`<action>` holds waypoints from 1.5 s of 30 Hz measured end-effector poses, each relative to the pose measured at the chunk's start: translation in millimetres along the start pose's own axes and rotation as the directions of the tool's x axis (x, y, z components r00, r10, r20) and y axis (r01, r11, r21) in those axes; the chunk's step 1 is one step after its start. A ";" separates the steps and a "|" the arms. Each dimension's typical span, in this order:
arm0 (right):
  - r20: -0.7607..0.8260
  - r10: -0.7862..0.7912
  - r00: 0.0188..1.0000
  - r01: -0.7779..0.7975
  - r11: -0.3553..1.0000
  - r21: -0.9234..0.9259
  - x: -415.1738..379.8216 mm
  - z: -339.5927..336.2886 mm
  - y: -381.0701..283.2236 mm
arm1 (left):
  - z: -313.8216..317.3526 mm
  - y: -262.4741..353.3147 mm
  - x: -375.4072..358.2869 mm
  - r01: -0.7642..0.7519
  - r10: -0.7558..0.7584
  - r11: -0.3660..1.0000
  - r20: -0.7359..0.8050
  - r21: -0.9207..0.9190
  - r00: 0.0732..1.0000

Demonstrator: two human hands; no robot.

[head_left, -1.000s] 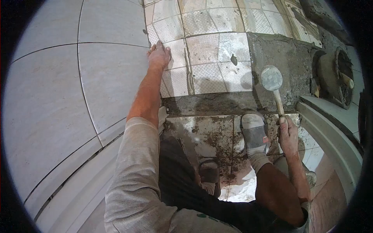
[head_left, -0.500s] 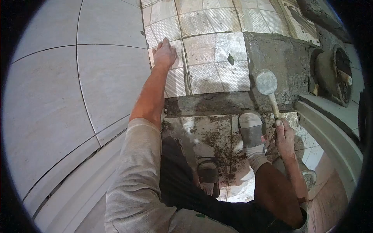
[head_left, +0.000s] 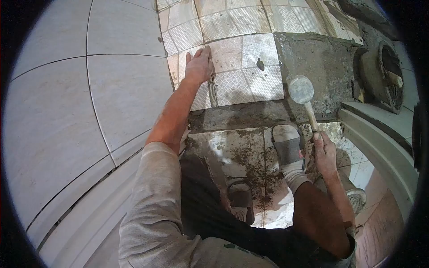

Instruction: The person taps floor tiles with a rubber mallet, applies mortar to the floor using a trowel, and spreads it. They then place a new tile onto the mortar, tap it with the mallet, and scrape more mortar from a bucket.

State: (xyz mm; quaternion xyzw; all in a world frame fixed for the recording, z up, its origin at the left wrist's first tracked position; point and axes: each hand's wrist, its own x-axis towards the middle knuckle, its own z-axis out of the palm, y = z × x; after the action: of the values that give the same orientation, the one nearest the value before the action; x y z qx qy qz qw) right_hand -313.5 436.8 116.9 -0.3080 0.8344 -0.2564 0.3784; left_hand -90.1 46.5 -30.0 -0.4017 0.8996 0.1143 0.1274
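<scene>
My left hand (head_left: pixel 199 66) lies on the patterned floor tiles, its fingers apart and pointing up the view, over the joint between two tiles. My right hand (head_left: pixel 324 149) is closed around the handle of a mallet (head_left: pixel 301 89) with a round, pale grey head. The mallet head is held over the grey mortar bed, just right of the patterned tile (head_left: pixel 263 85). A small dark scrap (head_left: pixel 260 64) lies on that tile.
Large pale tiles (head_left: pixel 49 102) cover the left side. A mortar-caked bucket (head_left: pixel 380 76) lies on its side at the right, a handle inside. Wet mortar (head_left: pixel 319 58) spreads between it and the tiles. A white door frame (head_left: pixel 380 156) curves along the lower right. My feet stand on dirty tiles.
My left hand has shifted right across the tiles, to the joint. The mallet and my right hand have moved slightly up and left in the view, as the view itself shifted a little.
</scene>
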 end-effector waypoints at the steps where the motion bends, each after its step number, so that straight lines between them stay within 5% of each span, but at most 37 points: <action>1: 0.001 -0.001 1.000 0.001 1.000 0.004 0.0 -0.2 -3.0 | 0.4 1.4 -6.9 -0.018 0.018 1.000 0.003 0.019 1.000; 3: 0.078 0.135 0.988 -0.143 0.985 0.097 -0.6 -2.5 -10.1 | 2.8 1.0 -19.8 -0.025 0.024 0.999 0.032 0.032 0.999; 19: -0.005 0.012 1.000 -0.011 0.991 0.136 -6.6 7.5 9.6 | 12.0 15.6 -96.8 -0.199 0.200 0.980 0.225 -0.029 0.954; 25: -0.003 0.036 0.999 -0.036 0.988 0.150 -9.8 9.8 14.5 | 17.2 17.9 -115.0 -0.231 0.253 0.966 0.220 -0.119 0.942; 27: 0.092 0.148 0.985 -0.168 0.946 0.279 -12.0 7.2 7.9 | 16.8 20.0 -121.8 -0.232 0.252 0.967 0.239 -0.106 0.938; 32: 0.054 0.064 0.996 -0.076 0.961 0.264 -10.5 8.0 7.6 | 16.2 24.3 -129.9 -0.289 0.292 0.956 0.267 -0.053 0.918; 34: 0.045 0.030 0.999 -0.040 0.965 0.260 -12.3 11.0 10.6 | -7.7 39.4 -127.3 -0.268 0.233 0.963 0.518 -0.006 0.823; 37: 0.022 0.044 0.999 -0.049 0.960 0.276 -11.7 15.6 20.5 | -32.8 52.5 -124.1 -0.283 0.230 0.959 0.654 -0.026 0.720; 40: 0.017 0.073 0.997 -0.075 0.964 0.254 -9.6 20.0 35.6 | -51.9 52.5 -103.3 -0.100 0.143 0.990 0.604 -0.104 0.784; 42: 0.004 0.082 0.997 -0.079 0.943 0.322 -10.4 20.2 31.9 | -72.8 40.6 -96.6 0.025 0.038 0.987 0.379 -0.161 0.925; 45: -0.100 0.010 0.995 0.023 0.945 0.327 -9.0 22.5 27.8 | -112.2 12.8 -87.9 0.134 -0.056 0.939 0.243 -0.317 0.969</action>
State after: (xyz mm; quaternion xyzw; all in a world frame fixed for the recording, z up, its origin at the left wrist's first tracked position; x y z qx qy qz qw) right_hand -299.9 457.7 89.7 -0.2304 0.7970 -0.4079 0.3812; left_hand -58.4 81.3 105.2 -0.4445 0.8263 0.3031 0.1667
